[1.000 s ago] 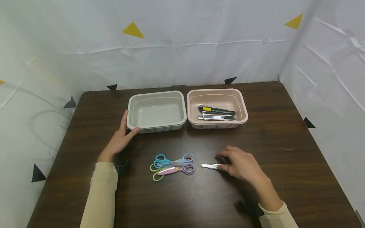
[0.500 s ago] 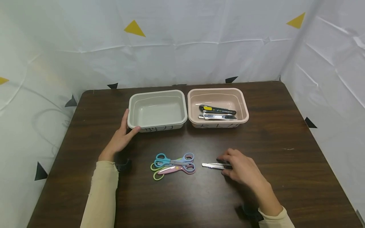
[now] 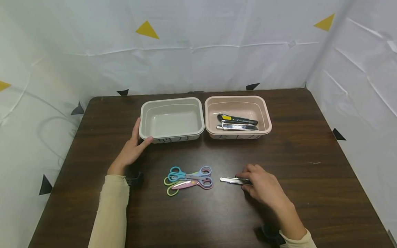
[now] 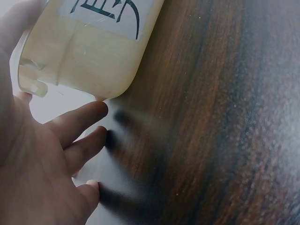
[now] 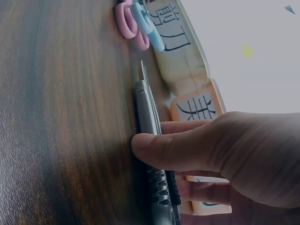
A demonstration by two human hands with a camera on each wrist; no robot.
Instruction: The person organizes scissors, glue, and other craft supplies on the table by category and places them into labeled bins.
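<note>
In the head view, my left hand (image 3: 128,153) rests against the near left corner of a pale grey bin (image 3: 172,122). Its thumb lies at the rim, and its extended fingers run along the side. My right hand (image 3: 265,184) pinches a silver utility knife (image 3: 231,180) between thumb and fingers, low at the table. The right wrist view shows the knife's (image 5: 149,110) pointed end facing away from the palm; fingers hide part of its body. Left of it lies a pile of scissors (image 3: 177,176) in turquoise, pink, green and lilac, overlapping one another.
A light pink bin (image 3: 217,106) stands right of the grey one, near the table's back edge. A black utility knife (image 3: 238,120) with a yellow part and a silver utility knife (image 3: 234,127) lie inside. White sheeting (image 3: 192,69) surrounds the dark wooden table (image 3: 173,220).
My right hand's fingers have closed in on the utility knife, and the hand has shifted slightly toward me. My left hand keeps its place on the grey bin.
</note>
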